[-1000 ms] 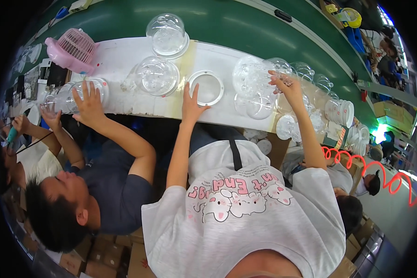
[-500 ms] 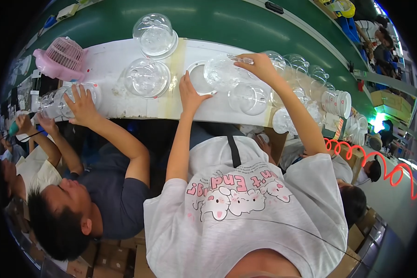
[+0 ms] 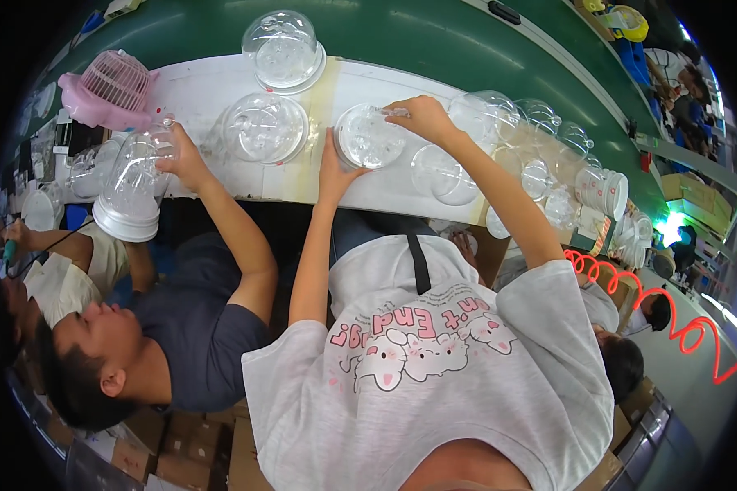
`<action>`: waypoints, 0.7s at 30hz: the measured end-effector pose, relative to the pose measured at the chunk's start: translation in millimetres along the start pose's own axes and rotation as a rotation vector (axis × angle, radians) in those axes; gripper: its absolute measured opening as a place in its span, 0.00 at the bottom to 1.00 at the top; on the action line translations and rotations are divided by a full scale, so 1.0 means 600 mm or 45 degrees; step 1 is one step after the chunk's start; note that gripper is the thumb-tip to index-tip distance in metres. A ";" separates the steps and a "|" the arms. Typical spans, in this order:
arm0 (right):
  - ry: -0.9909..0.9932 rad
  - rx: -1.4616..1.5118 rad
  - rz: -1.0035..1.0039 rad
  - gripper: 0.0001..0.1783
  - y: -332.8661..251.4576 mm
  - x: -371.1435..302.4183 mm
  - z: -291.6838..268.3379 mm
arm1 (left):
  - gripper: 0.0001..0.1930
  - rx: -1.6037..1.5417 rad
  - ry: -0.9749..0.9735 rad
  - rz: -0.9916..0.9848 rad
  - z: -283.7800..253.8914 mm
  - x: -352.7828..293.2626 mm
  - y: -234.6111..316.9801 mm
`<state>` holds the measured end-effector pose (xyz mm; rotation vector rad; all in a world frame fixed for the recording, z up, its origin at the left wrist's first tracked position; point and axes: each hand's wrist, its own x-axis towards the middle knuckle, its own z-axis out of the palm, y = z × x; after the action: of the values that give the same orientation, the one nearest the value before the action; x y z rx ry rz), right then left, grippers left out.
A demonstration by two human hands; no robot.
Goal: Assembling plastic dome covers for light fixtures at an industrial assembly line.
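Note:
My right hand (image 3: 426, 120) pinches the top of a clear plastic dome (image 3: 375, 141), which is set over a white round base on the white work surface. My left hand (image 3: 336, 170) is around the base's near left edge, thumb along the front and fingers up the side. The base is mostly seen through the dome. Just right of it, by my right forearm, lies another clear dome (image 3: 445, 174). To the left stands a domed cover on a white base (image 3: 266, 128), and behind it a second one (image 3: 281, 51).
Several clear domes (image 3: 538, 123) and stacked white bases (image 3: 604, 192) crowd the right end. At left, a co-worker's hand (image 3: 188, 164) holds a dome with a white base (image 3: 128, 217). A pink piece with a grille (image 3: 110, 86) sits beyond it. A red coiled hose (image 3: 643, 295) hangs at right.
My right hand has brought the clear dome left and down over the white base, which it now covers. The co-worker at left has lifted a dome with its base off the surface.

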<state>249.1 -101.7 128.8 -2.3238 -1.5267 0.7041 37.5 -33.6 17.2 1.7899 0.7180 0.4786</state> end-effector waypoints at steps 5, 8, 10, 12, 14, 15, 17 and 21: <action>-0.048 -0.130 -0.054 0.13 -0.019 0.005 0.015 | 0.55 0.105 -0.058 -0.003 -0.001 -0.003 -0.012; -0.067 -0.217 -0.102 0.12 -0.023 0.010 0.022 | 0.53 0.122 -0.043 0.023 0.000 -0.001 -0.010; -0.080 -0.291 -0.208 0.12 -0.030 0.011 0.023 | 0.53 0.133 -0.041 0.016 -0.003 -0.002 -0.009; -0.081 -0.301 -0.210 0.12 -0.028 0.012 0.026 | 0.53 0.155 -0.036 0.027 -0.003 -0.002 -0.007; -0.078 -0.312 -0.211 0.12 -0.022 0.017 0.027 | 0.52 0.149 -0.043 0.061 -0.005 -0.001 -0.006; -0.095 -0.313 -0.151 0.12 -0.018 0.020 0.027 | 0.51 0.143 -0.050 0.095 -0.005 0.000 -0.005; -0.104 -0.315 -0.094 0.12 -0.013 0.022 0.028 | 0.51 0.170 -0.062 0.089 -0.005 0.000 -0.003; -0.059 -0.222 -0.064 0.13 -0.008 0.015 0.036 | 0.51 0.210 -0.085 0.063 -0.004 0.001 0.000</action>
<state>236.7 -92.4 110.3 -2.3976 -1.7242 0.6398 36.6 -31.2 17.8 1.9723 0.6840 0.4000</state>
